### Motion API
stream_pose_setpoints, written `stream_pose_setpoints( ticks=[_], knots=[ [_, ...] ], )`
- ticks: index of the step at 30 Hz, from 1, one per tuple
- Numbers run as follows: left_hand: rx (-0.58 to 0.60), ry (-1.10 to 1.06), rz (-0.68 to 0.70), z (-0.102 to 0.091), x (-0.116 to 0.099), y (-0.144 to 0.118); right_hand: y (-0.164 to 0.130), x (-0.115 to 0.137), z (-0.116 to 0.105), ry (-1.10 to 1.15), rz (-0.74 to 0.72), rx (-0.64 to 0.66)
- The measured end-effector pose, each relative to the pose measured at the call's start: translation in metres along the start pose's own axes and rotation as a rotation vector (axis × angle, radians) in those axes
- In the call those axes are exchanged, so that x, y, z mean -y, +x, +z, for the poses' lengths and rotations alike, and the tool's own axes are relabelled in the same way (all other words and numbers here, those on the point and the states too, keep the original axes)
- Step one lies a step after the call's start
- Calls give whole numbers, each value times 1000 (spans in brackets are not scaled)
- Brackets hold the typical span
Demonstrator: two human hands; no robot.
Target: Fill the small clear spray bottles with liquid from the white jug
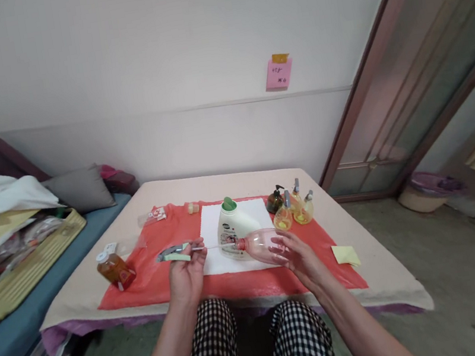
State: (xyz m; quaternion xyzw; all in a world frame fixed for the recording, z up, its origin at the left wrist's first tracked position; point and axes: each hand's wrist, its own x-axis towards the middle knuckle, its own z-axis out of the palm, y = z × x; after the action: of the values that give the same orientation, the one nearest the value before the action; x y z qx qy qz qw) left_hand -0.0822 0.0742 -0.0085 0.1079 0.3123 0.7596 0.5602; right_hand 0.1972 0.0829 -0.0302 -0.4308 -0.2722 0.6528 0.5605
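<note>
Your L hand (187, 273) has closed fingers pinching a grey-and-green spray head (173, 253), w/ its thin tube (216, 245) pointing right. Your R hand (293, 252) is part-curled, fingers on the base end of a clear pink bottle (261, 245), which you hold sideways above the table (383, 275), neck to the left. The tube runs up to the bottle's neck; can't tell if the tip's inside. Behind the 2 hands, a white jug (243, 223) w/ a green spout (228, 205) stands on a white sheet (208, 221) over a red cloth (168, 225). To its right, 3 yellow spray bottles (303, 214) & 1 dark pump bottle (274, 202) stand close together; nearer you, 1 yellow note (346, 255). Near the table's left edge: 1 amber bottle (117, 271).
</note>
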Motion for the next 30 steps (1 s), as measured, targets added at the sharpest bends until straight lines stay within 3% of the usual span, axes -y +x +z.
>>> stream_pose_setpoints(
  ticks=[7,12,16,20,25,30],
  knots=[
    [122,178,4,4,32,-11,-11,-16,20,-31,-31,7],
    [225,401,-91,10,50,-26,-23,-40,38,-13,-83,-31],
    [223,442,-80,5,48,-29,-33,-52,41,8,-61,-35],
    [274,517,6,3,43,-28,-38,-60,45,45,56,23],
    [265,441,-41,3,42,-23,-43,-67,44,55,216,130],
    [246,416,-116,-2,40,-21,-53,-75,27,2,158,231]
  ],
)
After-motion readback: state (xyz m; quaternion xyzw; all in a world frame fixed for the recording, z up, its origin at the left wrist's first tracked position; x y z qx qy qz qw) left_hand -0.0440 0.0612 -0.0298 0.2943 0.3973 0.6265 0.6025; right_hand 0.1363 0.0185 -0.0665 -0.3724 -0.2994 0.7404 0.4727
